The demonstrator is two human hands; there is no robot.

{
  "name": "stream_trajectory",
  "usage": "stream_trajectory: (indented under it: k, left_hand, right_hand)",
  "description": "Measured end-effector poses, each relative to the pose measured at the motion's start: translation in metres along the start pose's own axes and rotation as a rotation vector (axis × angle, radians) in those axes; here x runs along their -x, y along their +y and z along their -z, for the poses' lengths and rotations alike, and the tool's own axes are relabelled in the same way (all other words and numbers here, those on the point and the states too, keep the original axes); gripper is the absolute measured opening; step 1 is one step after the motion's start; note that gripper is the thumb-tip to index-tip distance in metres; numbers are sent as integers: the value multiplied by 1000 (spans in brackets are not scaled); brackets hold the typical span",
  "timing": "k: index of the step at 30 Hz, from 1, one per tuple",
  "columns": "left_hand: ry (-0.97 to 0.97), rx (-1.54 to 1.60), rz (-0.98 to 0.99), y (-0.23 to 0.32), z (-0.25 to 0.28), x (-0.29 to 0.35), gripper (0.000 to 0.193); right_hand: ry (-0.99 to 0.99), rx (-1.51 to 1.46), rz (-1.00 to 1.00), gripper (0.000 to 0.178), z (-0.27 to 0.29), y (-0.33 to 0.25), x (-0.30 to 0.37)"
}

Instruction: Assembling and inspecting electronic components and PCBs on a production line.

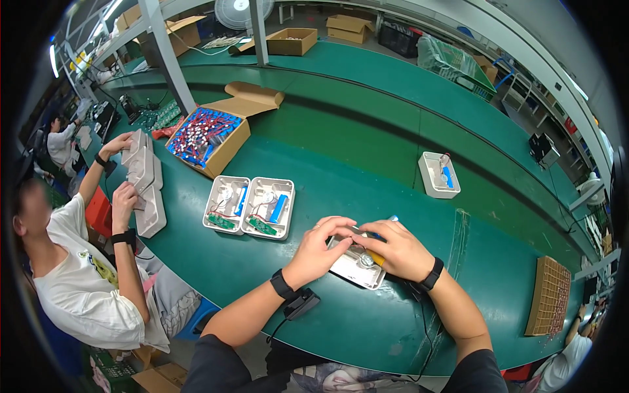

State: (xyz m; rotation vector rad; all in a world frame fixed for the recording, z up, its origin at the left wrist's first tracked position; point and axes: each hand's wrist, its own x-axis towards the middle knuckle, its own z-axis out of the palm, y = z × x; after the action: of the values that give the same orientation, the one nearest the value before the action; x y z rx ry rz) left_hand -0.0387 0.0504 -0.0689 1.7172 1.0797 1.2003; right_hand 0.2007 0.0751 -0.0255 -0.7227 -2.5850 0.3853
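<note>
A white plastic housing (pixel 354 271) lies on the green bench in front of me, with a round silvery part (pixel 365 261) inside. My left hand (pixel 321 247) reaches over its far left side, fingers bent together and fingertips meeting those of the other hand; what they pinch is hidden. From the right, my right hand (pixel 401 250) curls over the housing, closed on a slim tool with a yellow handle (pixel 376 257); its kind is unclear. Left of my hands stand two open white housings (pixel 268 180), side by side, each with a blue battery, a green circuit board and wires.
A cardboard box (pixel 229 145) full of blue batteries with red wires stands at the far left. Another open housing (pixel 440 190) sits far right. A co-worker (pixel 85 268) at left handles stacked white housings (pixel 152 213). A divided cardboard tray (pixel 549 295) lies at the right edge.
</note>
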Motion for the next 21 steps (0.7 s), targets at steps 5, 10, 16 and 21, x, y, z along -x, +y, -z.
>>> stream_trajectory:
  k: [5,10,16,21]
  left_hand:
    - [28,30,94,3,-6,7,30]
    - [67,38,58,-7,-3,-1,28]
    - [104,-18,44,-10,-4,1,28]
    - [80,23,84,-17,0,-1,30]
  right_hand:
    - [81,44,54,29,-4,-5,0]
    - [137,-88,-57,21,-11,3,3]
    - [166,-407,-243,23,1,15,7]
    - [127,-265,-107,27,-2,18,3]
